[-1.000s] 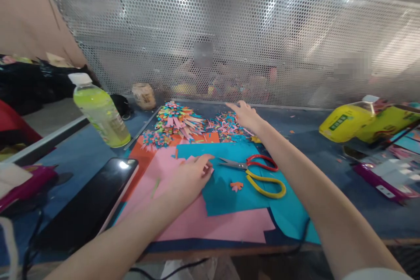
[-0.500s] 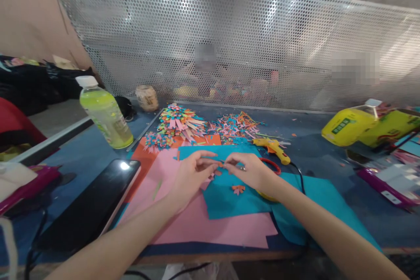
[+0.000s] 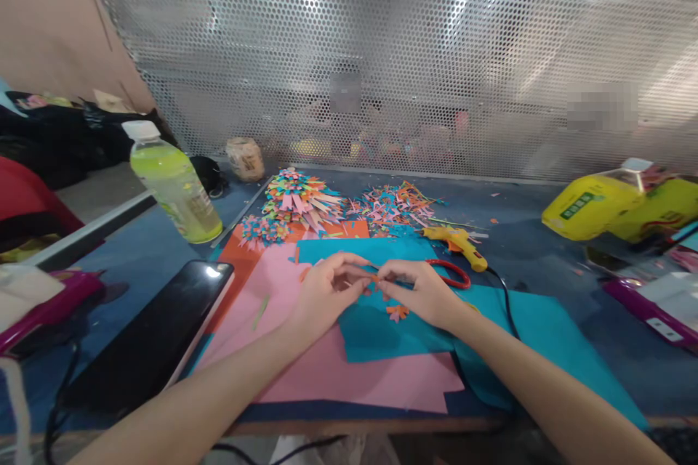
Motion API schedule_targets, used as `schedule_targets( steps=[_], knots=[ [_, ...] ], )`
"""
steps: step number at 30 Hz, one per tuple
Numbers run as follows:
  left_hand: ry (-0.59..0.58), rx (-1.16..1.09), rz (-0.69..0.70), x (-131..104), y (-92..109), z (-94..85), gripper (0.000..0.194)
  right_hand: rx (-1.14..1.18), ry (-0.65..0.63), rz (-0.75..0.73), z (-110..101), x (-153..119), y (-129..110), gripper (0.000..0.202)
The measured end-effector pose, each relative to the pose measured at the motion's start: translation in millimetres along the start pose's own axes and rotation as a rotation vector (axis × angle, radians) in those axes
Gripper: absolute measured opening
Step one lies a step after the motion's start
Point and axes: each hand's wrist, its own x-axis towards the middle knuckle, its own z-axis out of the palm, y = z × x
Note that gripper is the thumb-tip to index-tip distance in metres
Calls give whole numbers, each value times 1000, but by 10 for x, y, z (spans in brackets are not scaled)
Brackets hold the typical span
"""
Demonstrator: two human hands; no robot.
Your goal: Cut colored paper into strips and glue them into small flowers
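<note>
Above the blue paper [image 3: 382, 341], the fingertips of my left hand [image 3: 332, 290] and my right hand [image 3: 417, 290] meet around a small orange paper piece [image 3: 374, 278]. Both hands are closed in a pinch on it. Just below my right hand lies a small orange and pink paper piece [image 3: 398, 313]. Partly behind my right hand are scissors with red handles [image 3: 455, 273]. A yellow glue gun [image 3: 458, 243] rests beyond them. Pink paper [image 3: 305, 370] spreads under my left hand.
A cone of coloured paper strips [image 3: 299, 200] stands behind the hands, beside a pile of scraps [image 3: 390, 207]. A green drink bottle [image 3: 177, 192] and a black phone [image 3: 153, 334] are at left. Yellow packages [image 3: 594, 207] lie at right, before a perforated metal screen [image 3: 382, 51].
Both hands have shifted slightly to the right, and my right hand's fingers have curled closer around the orange piece. The view has moved a little.
</note>
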Motion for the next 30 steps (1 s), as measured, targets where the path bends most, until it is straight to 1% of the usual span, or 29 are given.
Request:
schedule_targets(
  steps=[4,6,8,10,12,15,17,19,21,25,27,30],
  knots=[
    [19,26,5,3,-6,-1,26,2,18,-5,-4,-8,-4,16],
    [19,43,11,3,-8,-3,25,13,10,30,0,-19,2,18],
    [9,82,24,-2,-9,-4,24,37,-2,71,5,-29,15,20],
    [11,158,49,-14,-7,-2,22,37,0,69,8,-36,35,20],
    [17,286,96,-30,-4,5,20,-10,11,22,7,-38,58,20],
    [19,527,206,-57,-6,16,21,-158,34,-91,-2,-33,84,18],
    [8,630,264,-70,-10,22,21,-252,51,-161,-10,-29,89,17],
    [-1,662,279,-74,-14,28,23,-313,59,-210,-12,-28,89,17],
    [-4,663,263,-73,-18,33,25,-332,54,-229,-7,-28,87,19],
    [3,676,250,-67,-29,40,27,-297,34,-206,12,-31,86,21],
    [2,682,260,-68,-39,39,28,-313,39,-224,17,-27,87,20],
    [2,696,306,-72,-58,33,27,-370,63,-288,14,-14,92,19]
  ],
)
